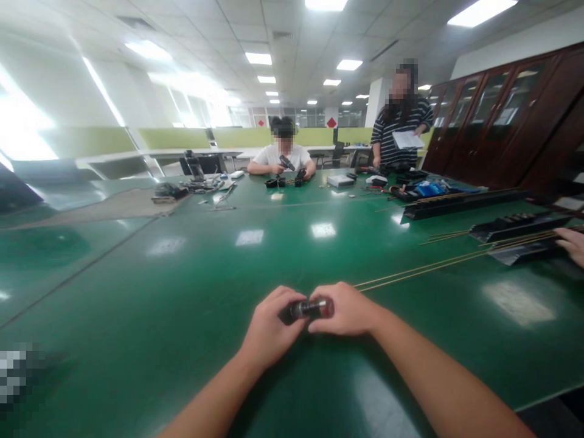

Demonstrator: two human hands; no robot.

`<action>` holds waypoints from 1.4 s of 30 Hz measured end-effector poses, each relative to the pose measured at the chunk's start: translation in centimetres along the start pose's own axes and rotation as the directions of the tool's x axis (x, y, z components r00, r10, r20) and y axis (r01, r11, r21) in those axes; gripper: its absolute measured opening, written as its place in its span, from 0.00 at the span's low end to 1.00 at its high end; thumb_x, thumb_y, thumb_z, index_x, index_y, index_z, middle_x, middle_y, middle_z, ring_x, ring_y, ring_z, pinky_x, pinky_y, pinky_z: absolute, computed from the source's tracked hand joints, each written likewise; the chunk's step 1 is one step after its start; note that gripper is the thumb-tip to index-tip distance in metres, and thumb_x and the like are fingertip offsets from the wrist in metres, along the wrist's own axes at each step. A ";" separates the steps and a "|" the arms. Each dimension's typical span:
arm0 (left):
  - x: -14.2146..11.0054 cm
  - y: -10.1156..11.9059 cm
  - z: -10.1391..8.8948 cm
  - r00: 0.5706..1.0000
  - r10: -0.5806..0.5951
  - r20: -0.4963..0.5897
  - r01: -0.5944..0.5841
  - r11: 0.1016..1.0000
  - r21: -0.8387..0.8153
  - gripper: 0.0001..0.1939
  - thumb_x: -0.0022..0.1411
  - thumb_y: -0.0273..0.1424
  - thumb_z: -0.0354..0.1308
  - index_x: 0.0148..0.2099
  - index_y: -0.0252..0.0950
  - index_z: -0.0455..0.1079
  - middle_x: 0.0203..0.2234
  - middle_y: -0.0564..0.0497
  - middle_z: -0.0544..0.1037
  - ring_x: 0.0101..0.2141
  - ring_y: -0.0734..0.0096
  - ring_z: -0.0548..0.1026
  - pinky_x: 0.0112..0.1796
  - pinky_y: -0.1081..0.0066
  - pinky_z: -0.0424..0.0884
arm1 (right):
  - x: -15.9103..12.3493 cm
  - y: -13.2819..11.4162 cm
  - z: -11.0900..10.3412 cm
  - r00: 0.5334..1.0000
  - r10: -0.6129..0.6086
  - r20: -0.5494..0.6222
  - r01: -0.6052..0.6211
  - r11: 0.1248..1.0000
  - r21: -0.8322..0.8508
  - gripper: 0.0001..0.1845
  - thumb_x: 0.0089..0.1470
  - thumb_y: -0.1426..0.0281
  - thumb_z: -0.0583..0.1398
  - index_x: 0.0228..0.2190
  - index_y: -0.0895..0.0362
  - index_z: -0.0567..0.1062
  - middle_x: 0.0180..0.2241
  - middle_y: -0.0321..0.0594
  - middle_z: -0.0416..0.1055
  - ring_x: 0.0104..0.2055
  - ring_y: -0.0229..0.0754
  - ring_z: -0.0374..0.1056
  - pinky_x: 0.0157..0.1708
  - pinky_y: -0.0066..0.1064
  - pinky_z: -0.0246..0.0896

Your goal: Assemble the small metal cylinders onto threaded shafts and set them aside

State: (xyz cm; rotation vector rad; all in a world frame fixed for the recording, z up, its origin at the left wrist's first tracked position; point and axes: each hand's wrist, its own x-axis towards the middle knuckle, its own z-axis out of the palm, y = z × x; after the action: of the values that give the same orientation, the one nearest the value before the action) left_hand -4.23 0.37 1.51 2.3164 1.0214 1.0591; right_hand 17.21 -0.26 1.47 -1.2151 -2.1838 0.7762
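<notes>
- Far left, middle distance: a cluttered pile (168, 192) on the green table (182, 304), well apart from the hands.
- Centre left: the left hand (272, 325), thumb and fingers pinching the dark end of a cylinder.
- Centre: the cylinder (305, 309), dark with a silvery middle and reddish end, held between both hands above the near table. The work appears under way: the piece is gripped at both ends and not yet set down; whether its sections are fully joined cannot be told.
- Centre right: the right hand (349, 309), thumb and fingers curled about the reddish end.
- Right: thin brass-coloured rods (424, 268) and a black channel (507, 254), seemingly untouched by these hands.
</notes>
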 end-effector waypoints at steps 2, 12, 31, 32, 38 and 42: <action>-0.1 -0.2 -0.2 1.000 -0.005 -0.010 0.005 1.000 0.001 0.12 0.54 0.22 0.63 0.41 0.39 0.75 0.36 0.50 0.76 0.38 0.67 0.75 0.39 0.69 0.71 | 0.1 0.0 0.1 0.998 -0.044 -0.053 0.043 0.999 -0.021 0.21 0.44 0.57 0.69 0.39 0.55 0.77 0.32 0.37 0.76 0.31 0.38 0.69 0.32 0.27 0.60; -0.3 -0.5 -0.9 1.000 -0.004 -0.031 0.005 0.999 0.051 0.11 0.54 0.24 0.62 0.41 0.39 0.75 0.35 0.49 0.76 0.37 0.66 0.75 0.37 0.68 0.72 | 0.4 -0.3 0.5 0.992 -0.087 -0.089 0.082 0.995 -0.057 0.20 0.44 0.59 0.70 0.38 0.55 0.77 0.35 0.40 0.76 0.35 0.42 0.70 0.37 0.30 0.63; -0.4 -0.8 -0.4 0.997 -0.028 0.067 0.030 0.999 -0.030 0.10 0.55 0.25 0.63 0.41 0.38 0.73 0.35 0.50 0.77 0.37 0.67 0.75 0.39 0.68 0.70 | 0.2 -0.1 0.6 0.990 -0.127 -0.066 0.121 0.989 -0.090 0.13 0.49 0.62 0.66 0.37 0.56 0.78 0.34 0.39 0.76 0.33 0.40 0.69 0.34 0.28 0.61; -0.4 -0.8 -0.3 0.997 -0.024 0.070 0.027 0.999 -0.039 0.08 0.55 0.26 0.63 0.40 0.38 0.73 0.35 0.50 0.77 0.37 0.67 0.74 0.39 0.69 0.70 | 0.2 -0.1 0.7 0.989 -0.133 -0.070 0.127 0.988 -0.093 0.13 0.50 0.63 0.66 0.37 0.56 0.78 0.33 0.38 0.76 0.33 0.40 0.69 0.34 0.28 0.61; -0.3 -0.8 -0.3 0.997 -0.029 0.073 0.033 0.998 -0.048 0.07 0.56 0.29 0.65 0.38 0.38 0.73 0.33 0.52 0.76 0.35 0.69 0.73 0.37 0.70 0.68 | 0.2 -0.2 0.8 0.984 -0.159 -0.077 0.149 0.981 -0.121 0.10 0.50 0.67 0.64 0.36 0.56 0.78 0.33 0.38 0.76 0.33 0.39 0.69 0.34 0.27 0.61; -0.3 -0.6 -0.2 0.997 -0.043 0.060 0.046 0.998 -0.042 0.07 0.55 0.29 0.66 0.37 0.38 0.73 0.33 0.52 0.76 0.35 0.70 0.73 0.36 0.71 0.68 | 0.2 -0.1 1.0 0.985 -0.157 -0.073 0.145 0.979 -0.144 0.09 0.51 0.69 0.63 0.36 0.55 0.78 0.33 0.38 0.76 0.33 0.39 0.69 0.34 0.28 0.60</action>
State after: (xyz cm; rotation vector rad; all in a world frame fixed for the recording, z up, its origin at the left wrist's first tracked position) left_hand -4.80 0.57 1.14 2.2663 1.0127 0.9805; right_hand 16.41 -0.33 0.88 -1.1099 -2.2600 0.5097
